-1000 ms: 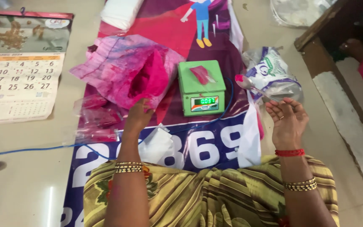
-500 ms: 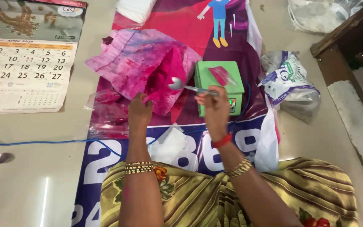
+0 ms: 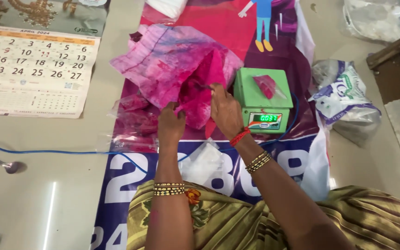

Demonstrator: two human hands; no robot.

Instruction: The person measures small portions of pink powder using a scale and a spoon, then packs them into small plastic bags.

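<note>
Left hand: rests on the near edge of an open bag of bright pink powder, fingers curled and pressed down on the plastic, holding the mouth in place. Right hand: at the bag's opening, just right of the left hand, fingers closed together around the handle of a metal spoon whose bowl end points into the pink powder; only a short dark length of the spoon shows past the knuckles. A red thread and gold bangles sit on the right wrist, beaded gold bangles on the left forearm. The bag lies on a crumpled pink-stained sheet of paper, itself spread over a printed banner in purple, red and white that covers the floor. Green digital weighing scale: just right of the right hand, lit display facing the person, a small clear pouch of pink powder lying on its platform. Filled clear packets of pink powder: stacked left of the left hand. White printed plastic bag: right of the scale, apart from it. Wall calendar: flat on the floor, far left. Second spoon: on the floor near a blue cable.
</note>
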